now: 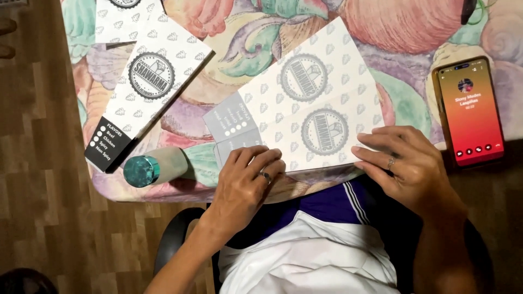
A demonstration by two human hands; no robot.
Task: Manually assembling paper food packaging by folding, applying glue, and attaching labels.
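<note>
On the head view I see my left hand (248,177) and right hand (406,166) pressing flat, fingers spread, clamping nothing, on the patterned paper sheet (308,103) at the table's (229,43) near edge. A teal-capped bottle (150,167) lies left; a phone (469,111) lies right.

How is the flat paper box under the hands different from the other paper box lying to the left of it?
The flat box under the hands is spread wide open, and both the left hand and right hand press its near edge. The left box is folded narrow and nobody touches it. Its end panel is black, while the wide one's panel is grey. Both show the same pale pattern with round seals and lie on the colourful tablecloth.
</note>
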